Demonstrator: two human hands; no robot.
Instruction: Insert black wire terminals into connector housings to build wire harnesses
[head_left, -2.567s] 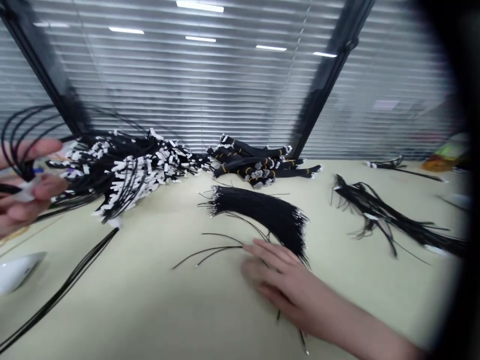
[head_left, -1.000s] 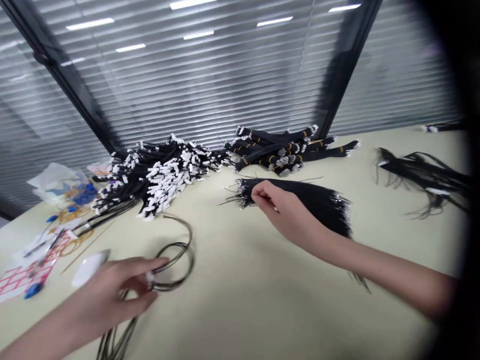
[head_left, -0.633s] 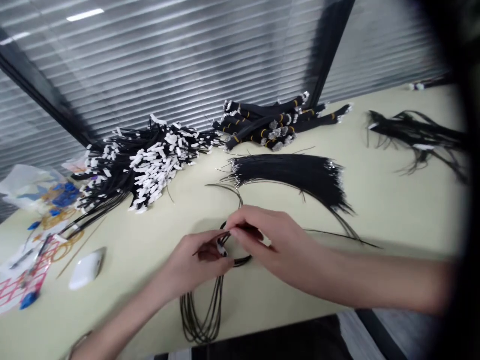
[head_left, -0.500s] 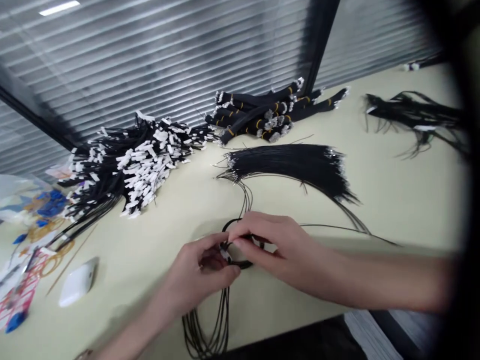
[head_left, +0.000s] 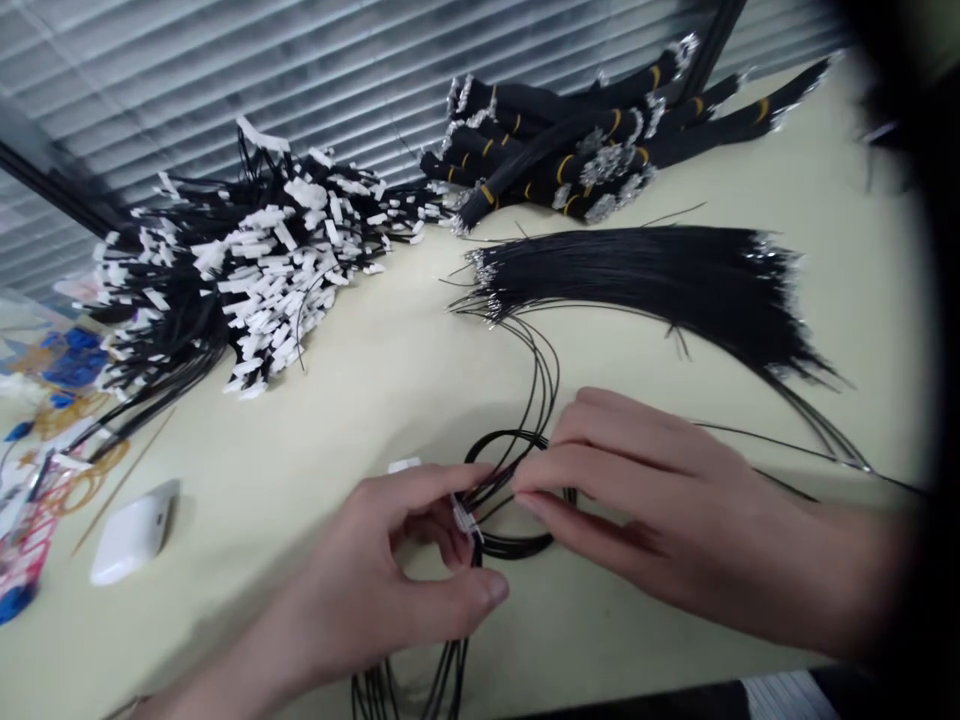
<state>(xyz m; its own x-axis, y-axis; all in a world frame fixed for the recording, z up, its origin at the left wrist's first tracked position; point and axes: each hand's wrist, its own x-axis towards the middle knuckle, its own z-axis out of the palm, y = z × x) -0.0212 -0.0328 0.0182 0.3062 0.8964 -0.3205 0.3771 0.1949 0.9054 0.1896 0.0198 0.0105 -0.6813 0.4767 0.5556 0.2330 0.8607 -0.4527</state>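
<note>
Your left hand [head_left: 375,570] holds the white connector [head_left: 466,518] between thumb and fingers; just beside it, your right hand [head_left: 667,520], fingertips together, pinches a thin black wire [head_left: 497,508].

A small, whitish, partly see-through connector [head_left: 466,520] sits tilted within the curled fingers of the left hand [head_left: 491,530], clear of the thumb tip and partly covered by the fingers. Slim black wires [head_left: 517,548] run from it, coiled into a round loop on the pale worktop [head_left: 315,610], between the two hands. More strands hang below the connector in narrow bends toward the worktop's near edge, and several arc away above the loop. One thin black wire [head_left: 496,507] spans from the connector to the right hand's [head_left: 523,488] pinched fingertips.
</note>
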